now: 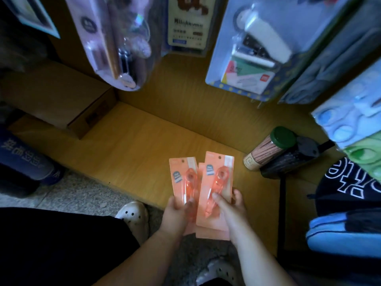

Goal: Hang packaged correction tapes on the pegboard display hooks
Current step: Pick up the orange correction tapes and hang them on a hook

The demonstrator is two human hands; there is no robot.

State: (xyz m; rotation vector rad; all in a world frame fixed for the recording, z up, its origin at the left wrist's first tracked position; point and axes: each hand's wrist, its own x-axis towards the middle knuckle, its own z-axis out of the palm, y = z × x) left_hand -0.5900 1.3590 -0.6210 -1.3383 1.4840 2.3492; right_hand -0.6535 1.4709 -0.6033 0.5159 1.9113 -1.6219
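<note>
While both forearms reach forward over the near edge of the wooden shelf point(134, 145), the left hand point(177, 211) grips one orange correction tape pack point(177, 186), thumb on the front, fingers behind. The right hand point(232, 211) clamps a small stack of the same packs point(224, 178), thumb pressed on the top card, fingers curled round the right edge. Both lots are held just above the shelf's near edge, the stack overlapping the single pack's right side. Long axes run near-to-far: hang holes at the far end, tape tips pointing back at the person. A white perforated shoe point(134, 213) is on the floor just before the shelf. On the shelf's right side a clear tube point(268, 151) with a green lid lies on its side, full of thin brownish sticks. At the shelf's far left is a closed cardboard box point(68, 96), contents hidden. Above the shelf's back hangs a stapler blister pack point(255, 48).
</note>
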